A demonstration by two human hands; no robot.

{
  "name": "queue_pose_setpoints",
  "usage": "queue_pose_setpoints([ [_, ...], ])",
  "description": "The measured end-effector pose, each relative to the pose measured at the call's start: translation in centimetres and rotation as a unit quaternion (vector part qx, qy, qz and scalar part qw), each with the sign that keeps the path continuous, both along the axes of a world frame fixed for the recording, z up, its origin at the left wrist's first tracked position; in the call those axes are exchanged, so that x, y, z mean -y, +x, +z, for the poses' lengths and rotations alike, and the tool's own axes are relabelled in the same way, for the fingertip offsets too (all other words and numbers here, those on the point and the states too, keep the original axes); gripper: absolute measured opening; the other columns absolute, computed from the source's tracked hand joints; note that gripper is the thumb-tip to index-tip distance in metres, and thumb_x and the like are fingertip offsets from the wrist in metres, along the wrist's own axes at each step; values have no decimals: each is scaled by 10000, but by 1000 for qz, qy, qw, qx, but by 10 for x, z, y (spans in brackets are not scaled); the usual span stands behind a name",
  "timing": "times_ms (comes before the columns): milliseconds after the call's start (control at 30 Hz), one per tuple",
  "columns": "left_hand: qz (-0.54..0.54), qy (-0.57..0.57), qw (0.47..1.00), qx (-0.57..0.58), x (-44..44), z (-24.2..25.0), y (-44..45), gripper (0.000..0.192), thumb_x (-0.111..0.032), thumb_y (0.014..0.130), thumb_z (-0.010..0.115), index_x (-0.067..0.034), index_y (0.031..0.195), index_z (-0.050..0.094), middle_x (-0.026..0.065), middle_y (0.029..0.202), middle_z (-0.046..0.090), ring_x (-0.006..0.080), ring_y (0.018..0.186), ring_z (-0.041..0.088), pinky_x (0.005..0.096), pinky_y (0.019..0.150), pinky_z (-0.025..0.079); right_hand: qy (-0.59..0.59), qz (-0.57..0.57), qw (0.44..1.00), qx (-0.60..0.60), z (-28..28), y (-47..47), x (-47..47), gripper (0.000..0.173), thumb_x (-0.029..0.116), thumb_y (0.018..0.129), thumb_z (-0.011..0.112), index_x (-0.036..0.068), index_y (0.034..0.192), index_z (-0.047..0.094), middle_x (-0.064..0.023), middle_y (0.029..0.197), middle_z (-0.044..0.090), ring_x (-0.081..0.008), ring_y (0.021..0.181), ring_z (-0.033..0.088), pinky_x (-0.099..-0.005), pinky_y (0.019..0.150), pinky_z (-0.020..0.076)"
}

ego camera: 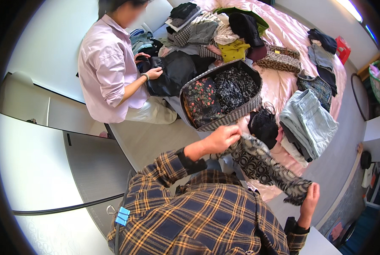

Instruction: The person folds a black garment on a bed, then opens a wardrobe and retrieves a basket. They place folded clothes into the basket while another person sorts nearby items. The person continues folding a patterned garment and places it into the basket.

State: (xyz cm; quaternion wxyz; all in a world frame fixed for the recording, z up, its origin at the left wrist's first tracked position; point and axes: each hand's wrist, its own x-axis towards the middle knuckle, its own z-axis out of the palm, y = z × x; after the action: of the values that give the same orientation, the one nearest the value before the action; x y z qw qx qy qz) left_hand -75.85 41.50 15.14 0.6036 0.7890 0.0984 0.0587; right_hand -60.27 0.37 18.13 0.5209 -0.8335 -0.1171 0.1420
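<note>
A black-and-grey patterned cloth [263,159] stretches in the air between my hands. One end is pinched in my left hand [220,139], the other in my right hand [310,199], which is lower and farther right. Just beyond my left hand, on the bed, is an open houndstooth fabric storage box [228,119]. Inside it lie a black floral cloth [204,100] with red flowers and a black-and-white speckled garment [236,81]. A black stringy bundle [264,127] rests beside the box, near the cloth.
Across from me a person [110,67] handles a black garment [174,73]. The bed's pink satin cover [274,86] carries folded light-blue jeans [311,119], a leopard-print bag or box [277,60], a yellow garment [234,50] and heaped clothes. A white-and-grey cabinet [36,159] stands at left.
</note>
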Motion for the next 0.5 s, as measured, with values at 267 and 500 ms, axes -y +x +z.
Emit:
queue_pose_setpoints([
  [267, -25, -99, 982, -160, 56, -57, -48, 138, -134, 854, 606, -15, 920, 578, 81, 811, 620, 168, 754, 570, 326, 702, 474, -35, 81, 920, -382, -26, -11, 36, 184, 148, 869, 625, -26, 928, 625, -25, 809, 624, -89, 719, 563, -231, 651, 454],
  [500, -168, -65, 941, -288, 55, -85, -70, 253, -131, 748, 687, 12, 953, 647, 159, 871, 685, 269, 825, 665, 361, 731, 512, -202, 84, 878, -427, -54, -9, 48, 91, -6, 770, 649, -21, 845, 600, -53, 754, 631, -118, 611, 588, -250, 566, 473],
])
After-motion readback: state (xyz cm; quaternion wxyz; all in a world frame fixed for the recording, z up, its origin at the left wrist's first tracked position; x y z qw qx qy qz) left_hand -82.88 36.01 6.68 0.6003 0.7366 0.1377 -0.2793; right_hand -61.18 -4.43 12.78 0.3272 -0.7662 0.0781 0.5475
